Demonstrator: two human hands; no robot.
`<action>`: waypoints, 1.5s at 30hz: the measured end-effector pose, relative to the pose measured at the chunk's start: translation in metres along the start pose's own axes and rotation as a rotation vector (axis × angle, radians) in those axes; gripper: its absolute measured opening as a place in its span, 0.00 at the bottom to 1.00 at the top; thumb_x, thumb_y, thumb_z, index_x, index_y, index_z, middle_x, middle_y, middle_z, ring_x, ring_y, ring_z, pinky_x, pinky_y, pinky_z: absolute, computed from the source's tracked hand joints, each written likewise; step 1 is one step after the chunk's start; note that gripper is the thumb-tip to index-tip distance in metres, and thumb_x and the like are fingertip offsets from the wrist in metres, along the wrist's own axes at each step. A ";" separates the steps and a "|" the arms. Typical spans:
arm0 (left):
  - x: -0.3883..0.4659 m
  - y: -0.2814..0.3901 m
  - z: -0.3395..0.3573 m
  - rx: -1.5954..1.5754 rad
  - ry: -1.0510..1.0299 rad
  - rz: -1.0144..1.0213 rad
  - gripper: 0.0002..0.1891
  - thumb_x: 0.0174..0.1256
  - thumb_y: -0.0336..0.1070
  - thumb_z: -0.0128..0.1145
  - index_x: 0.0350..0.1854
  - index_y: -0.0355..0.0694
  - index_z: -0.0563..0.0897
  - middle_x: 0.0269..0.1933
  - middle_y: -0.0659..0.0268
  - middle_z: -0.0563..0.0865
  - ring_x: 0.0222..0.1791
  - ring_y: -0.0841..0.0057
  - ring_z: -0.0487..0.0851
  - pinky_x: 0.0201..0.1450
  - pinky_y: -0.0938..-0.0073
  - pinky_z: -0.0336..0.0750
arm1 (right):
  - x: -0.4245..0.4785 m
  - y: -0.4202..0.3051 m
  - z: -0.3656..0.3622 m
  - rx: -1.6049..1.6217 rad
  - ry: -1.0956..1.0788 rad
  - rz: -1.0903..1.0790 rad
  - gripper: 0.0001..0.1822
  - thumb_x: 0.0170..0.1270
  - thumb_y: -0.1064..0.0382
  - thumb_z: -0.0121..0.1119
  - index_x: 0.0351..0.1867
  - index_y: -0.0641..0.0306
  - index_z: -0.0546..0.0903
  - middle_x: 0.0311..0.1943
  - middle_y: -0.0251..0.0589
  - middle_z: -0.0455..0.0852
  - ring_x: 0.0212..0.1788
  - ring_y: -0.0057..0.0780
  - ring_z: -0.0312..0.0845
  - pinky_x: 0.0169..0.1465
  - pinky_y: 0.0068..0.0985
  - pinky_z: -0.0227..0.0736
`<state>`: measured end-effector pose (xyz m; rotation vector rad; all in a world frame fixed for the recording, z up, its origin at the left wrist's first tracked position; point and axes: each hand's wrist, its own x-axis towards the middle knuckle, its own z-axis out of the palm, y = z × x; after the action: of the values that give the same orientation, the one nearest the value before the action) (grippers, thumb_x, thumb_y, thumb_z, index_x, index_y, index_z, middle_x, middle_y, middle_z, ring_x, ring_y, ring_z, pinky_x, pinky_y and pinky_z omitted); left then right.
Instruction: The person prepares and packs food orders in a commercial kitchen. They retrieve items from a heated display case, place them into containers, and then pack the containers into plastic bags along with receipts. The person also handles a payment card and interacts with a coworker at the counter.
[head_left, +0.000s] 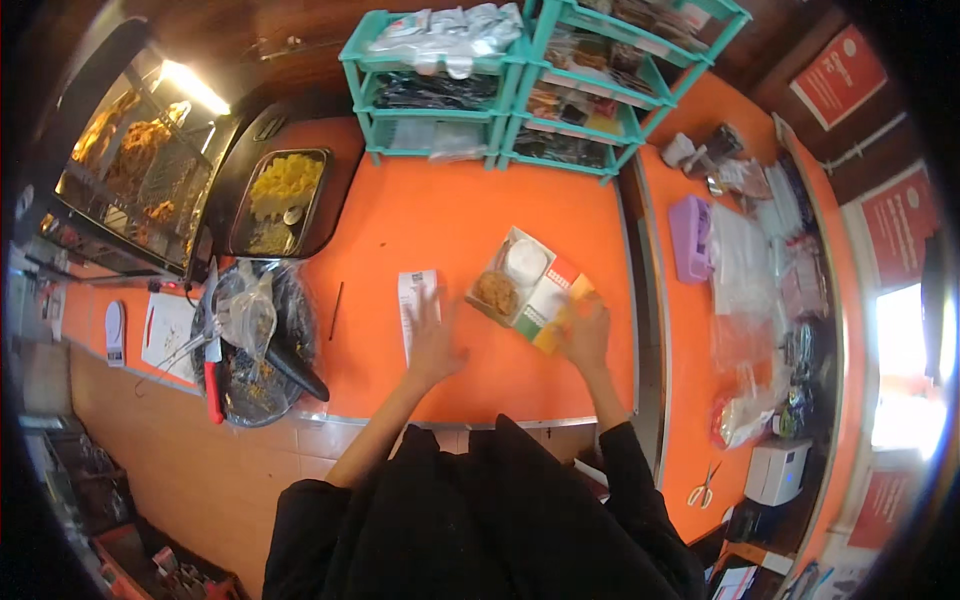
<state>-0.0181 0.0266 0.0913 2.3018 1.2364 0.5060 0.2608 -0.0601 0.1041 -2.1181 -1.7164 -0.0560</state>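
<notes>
An open cardboard food box (491, 259) sits at an angle on the orange counter. Its tray holds a white wrapped round of what looks like rice (527, 259) and a piece of brown fried food (496, 293). The printed lid (546, 301), in red, white, green and yellow, is folded out towards the right. At the lid's yellow outer edge is my right hand (587, 337), its fingers bent around that edge. My left hand (435, 341) is spread over a printed paper receipt (411, 300), partly covering it; whether it touches the paper is unclear.
Left of the hands, a plastic-covered pan (247, 390) bears a red-handled knife (214, 390). A tray of yellow food (281, 187) stands beside a lit display case (135, 165). Teal shelves (435, 112) line the back. Scissors (703, 487) lie on the right-hand counter.
</notes>
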 end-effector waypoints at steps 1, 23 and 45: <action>0.008 0.015 0.005 -0.031 -0.044 0.121 0.52 0.39 0.40 0.71 0.73 0.48 0.59 0.73 0.51 0.55 0.76 0.43 0.44 0.70 0.29 0.42 | -0.005 -0.010 -0.002 -0.196 -0.033 -0.120 0.32 0.45 0.66 0.68 0.58 0.52 0.77 0.59 0.53 0.69 0.59 0.42 0.70 0.55 0.40 0.70; -0.022 0.004 -0.029 -0.090 0.082 0.442 0.23 0.47 0.50 0.74 0.37 0.41 0.78 0.43 0.63 0.77 0.51 0.64 0.78 0.56 0.62 0.69 | 0.040 0.025 -0.049 0.091 -0.221 -0.859 0.23 0.48 0.48 0.72 0.33 0.60 0.74 0.29 0.38 0.78 0.36 0.34 0.78 0.43 0.31 0.73; 0.071 0.002 0.123 -0.355 0.529 -1.203 0.39 0.63 0.66 0.56 0.45 0.22 0.80 0.49 0.43 0.79 0.45 0.63 0.80 0.47 0.62 0.77 | 0.067 0.017 0.123 0.485 -0.272 0.355 0.24 0.68 0.40 0.54 0.43 0.63 0.75 0.33 0.37 0.81 0.40 0.29 0.76 0.40 0.30 0.71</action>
<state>0.0848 0.0571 -0.0017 0.8364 2.2283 0.7662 0.2653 0.0414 0.0062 -2.0733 -1.2829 0.7045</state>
